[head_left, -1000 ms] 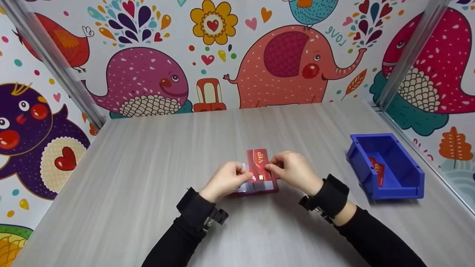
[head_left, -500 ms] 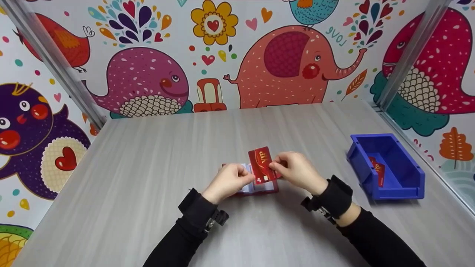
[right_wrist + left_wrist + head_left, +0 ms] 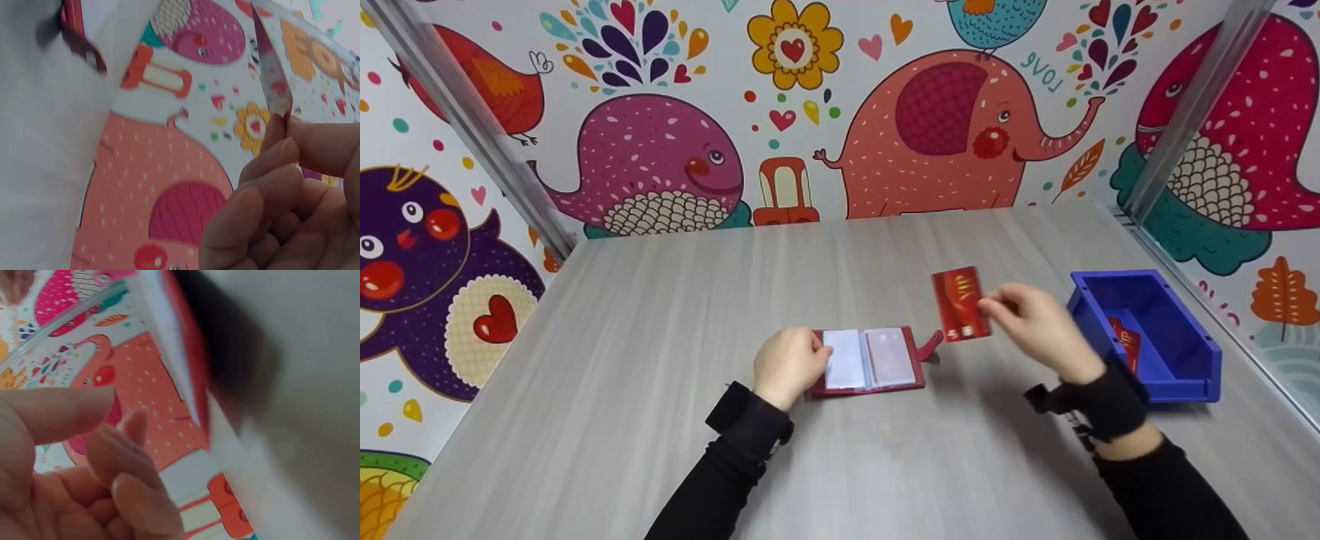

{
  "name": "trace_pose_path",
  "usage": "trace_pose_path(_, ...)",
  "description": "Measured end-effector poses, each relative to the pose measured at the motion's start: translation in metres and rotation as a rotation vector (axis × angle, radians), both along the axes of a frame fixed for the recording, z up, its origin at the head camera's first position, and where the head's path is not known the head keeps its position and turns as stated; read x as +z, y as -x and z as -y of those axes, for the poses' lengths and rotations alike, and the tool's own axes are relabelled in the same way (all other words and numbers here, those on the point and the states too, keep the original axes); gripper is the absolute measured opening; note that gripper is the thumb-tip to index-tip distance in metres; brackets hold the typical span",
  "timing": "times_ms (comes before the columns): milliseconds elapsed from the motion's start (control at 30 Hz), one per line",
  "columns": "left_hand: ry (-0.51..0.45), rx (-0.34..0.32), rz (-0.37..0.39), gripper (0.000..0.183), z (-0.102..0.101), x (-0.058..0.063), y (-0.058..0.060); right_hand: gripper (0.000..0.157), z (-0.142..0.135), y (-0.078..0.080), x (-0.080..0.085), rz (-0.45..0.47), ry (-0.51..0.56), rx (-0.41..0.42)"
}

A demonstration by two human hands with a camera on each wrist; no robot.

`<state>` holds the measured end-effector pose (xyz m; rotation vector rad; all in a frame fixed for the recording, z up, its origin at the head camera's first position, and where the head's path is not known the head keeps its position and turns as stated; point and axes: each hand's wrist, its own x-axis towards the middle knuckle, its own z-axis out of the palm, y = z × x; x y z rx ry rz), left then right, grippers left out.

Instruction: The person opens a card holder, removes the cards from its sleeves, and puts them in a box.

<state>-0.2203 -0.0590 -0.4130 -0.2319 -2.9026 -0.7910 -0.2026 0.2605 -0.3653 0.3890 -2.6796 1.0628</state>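
Note:
A red card (image 3: pixel 963 304) with "VIP" in gold letters is pinched between the thumb and fingers of my right hand (image 3: pixel 1039 326), raised above the table. In the right wrist view the card (image 3: pixel 273 73) shows nearly edge-on above the fingertips. A red card holder (image 3: pixel 911 360) lies spread open on the table, its clear sleeves showing and its strap pointing right. My left hand (image 3: pixel 787 367) is at the holder's left edge. In the left wrist view a gap separates its loosely bent fingers (image 3: pixel 126 467) from the holder's edge (image 3: pixel 194 377), with nothing between thumb and fingers.
On the right side of the table stands a blue bin (image 3: pixel 1166 390) with red VIP cards (image 3: pixel 1126 343) inside. Walls with cartoon animals border the table (image 3: pixel 660 315) at the back and sides, with metal posts at the corners.
The VIP card has moved off the card holder, up and to the right in my right hand. My left hand has let go of the card's lower corner and shifted left.

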Motion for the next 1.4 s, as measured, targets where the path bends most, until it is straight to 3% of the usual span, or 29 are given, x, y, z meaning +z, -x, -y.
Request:
trace_pose_path(233,0.079,0.066,-0.005,0.034,0.005,-0.010,0.002,0.022,-0.042,-0.016,0.012,-0.014,0.008,-0.110)
trace_pose_path(600,0.104,0.022,0.037,0.029,0.006,-0.015,0.003,0.038,-0.111,-0.031,0.027,0.136,-0.025,-0.221)
trace_pose_path(1000,0.141,0.011,0.082,0.023,0.006,-0.014,0.004,0.057,-0.166,-0.032,0.019,0.340,-0.053,-0.392)
trace_pose_path(1400,0.179,0.017,0.114,0.024,0.005,-0.013,0.007,0.054,-0.193,-0.024,0.002,0.418,-0.102,-0.417)
